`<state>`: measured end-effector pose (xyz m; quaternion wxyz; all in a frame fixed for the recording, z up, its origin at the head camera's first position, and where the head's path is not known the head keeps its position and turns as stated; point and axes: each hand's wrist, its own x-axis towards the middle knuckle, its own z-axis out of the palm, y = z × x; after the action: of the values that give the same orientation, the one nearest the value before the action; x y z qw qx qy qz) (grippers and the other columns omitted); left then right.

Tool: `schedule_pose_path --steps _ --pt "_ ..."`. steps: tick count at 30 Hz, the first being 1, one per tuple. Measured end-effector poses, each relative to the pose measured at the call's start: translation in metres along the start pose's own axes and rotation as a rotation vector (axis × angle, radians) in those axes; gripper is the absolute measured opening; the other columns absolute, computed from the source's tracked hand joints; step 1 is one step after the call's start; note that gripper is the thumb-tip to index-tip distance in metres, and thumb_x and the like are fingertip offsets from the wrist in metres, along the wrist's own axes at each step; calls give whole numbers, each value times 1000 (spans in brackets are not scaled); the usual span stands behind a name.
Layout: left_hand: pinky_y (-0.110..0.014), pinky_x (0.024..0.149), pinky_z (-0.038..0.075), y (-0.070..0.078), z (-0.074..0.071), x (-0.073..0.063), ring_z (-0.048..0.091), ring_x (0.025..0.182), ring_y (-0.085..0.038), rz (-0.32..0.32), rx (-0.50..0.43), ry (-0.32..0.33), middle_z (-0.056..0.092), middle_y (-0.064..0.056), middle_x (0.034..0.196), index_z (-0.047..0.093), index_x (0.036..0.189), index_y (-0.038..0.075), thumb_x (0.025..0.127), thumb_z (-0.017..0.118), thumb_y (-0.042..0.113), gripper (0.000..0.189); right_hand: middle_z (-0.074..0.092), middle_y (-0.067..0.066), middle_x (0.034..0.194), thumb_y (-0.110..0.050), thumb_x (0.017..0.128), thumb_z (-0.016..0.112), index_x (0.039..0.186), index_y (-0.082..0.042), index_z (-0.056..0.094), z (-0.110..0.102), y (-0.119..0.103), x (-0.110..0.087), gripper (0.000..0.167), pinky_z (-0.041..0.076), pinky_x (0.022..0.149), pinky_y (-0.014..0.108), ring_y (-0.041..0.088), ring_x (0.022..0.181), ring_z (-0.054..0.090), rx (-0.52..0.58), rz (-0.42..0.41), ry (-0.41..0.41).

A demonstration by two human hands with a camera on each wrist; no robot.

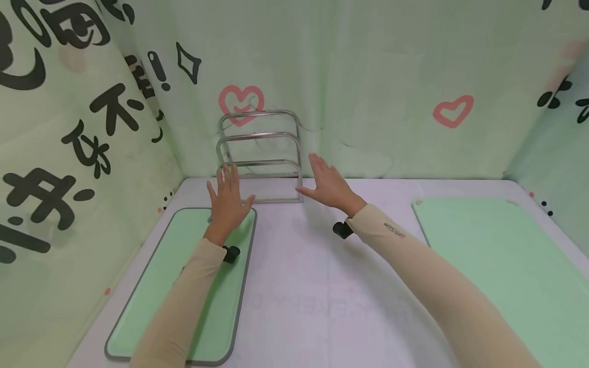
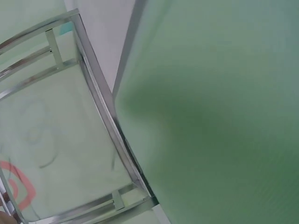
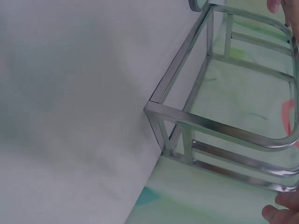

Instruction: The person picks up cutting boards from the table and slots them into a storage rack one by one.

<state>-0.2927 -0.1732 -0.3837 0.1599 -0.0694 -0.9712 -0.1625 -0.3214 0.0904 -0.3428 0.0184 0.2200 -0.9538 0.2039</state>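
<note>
In the head view, a person's left hand and right hand stand spread, fingers straight and thumbs apart, at either side of a metal rack at the back of a white table; contact cannot be told. In the left wrist view, the rack stands beside a green board, fingertips at the lower left. In the right wrist view, fingertips appear near the rack's bars, their grip unclear.

rack on tbl, rear | L bd front-L of rack | R bd far R | curtain behind
</note>
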Motion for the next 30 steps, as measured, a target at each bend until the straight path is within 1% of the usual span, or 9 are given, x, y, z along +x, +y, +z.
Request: schedule_pose_path --steps 6,11,16,19,23,27,30 --pt "-65 112 -1 -3 -2 8 1 146 -38 6 2 7 1 -19 158 1 151 4 94 53 37 84 8 14 159 -49 89 56 151 -4 2 3 -1 12 93 16 118 47 30 146 13 97 2 15" --pt "-65 112 1 -7 -3 15 4 145 -39 -2 -1 0 1 -20 158 1 150 2 95 49 38 82 7 13 159 -47 89 58 151 -5 2 6 -2 22 94 18 118 41 27 146 14 182 8 9" --pt "-65 112 2 -10 -7 23 4 145 -41 -11 -65 -6 1 -21 158 2 150 0 97 48 36 79 5 12 159 -46 88 60 151 -5 -1 8 -3 31 96 18 118 41 26 147 13 234 21 2" --pt "-64 112 2 -10 -9 27 2 145 -41 -21 -99 -26 -1 -21 158 2 150 0 97 47 35 78 4 11 159 -45 88 61 151 -6 -2 10 -3 36 97 18 118 40 26 147 13 252 21 4" --pt "-63 113 5 -12 -13 32 3 145 -41 -28 -129 -41 0 -22 157 3 150 -1 99 46 33 75 1 10 159 -43 88 61 151 -5 -4 12 -3 40 98 17 119 39 24 147 10 262 12 -2" --pt "-61 114 8 -14 -15 35 3 145 -39 -36 -219 -34 2 -23 157 3 150 -2 100 43 30 71 -2 11 159 -43 88 62 150 -4 -7 13 -4 44 100 16 119 38 24 147 7 273 24 -12" --pt "-57 115 11 -15 -16 38 4 146 -37 -64 -299 -44 1 -21 157 1 150 0 101 41 32 70 -1 11 159 -44 87 64 150 -5 -7 15 -4 47 103 17 119 39 25 147 9 300 46 -14"
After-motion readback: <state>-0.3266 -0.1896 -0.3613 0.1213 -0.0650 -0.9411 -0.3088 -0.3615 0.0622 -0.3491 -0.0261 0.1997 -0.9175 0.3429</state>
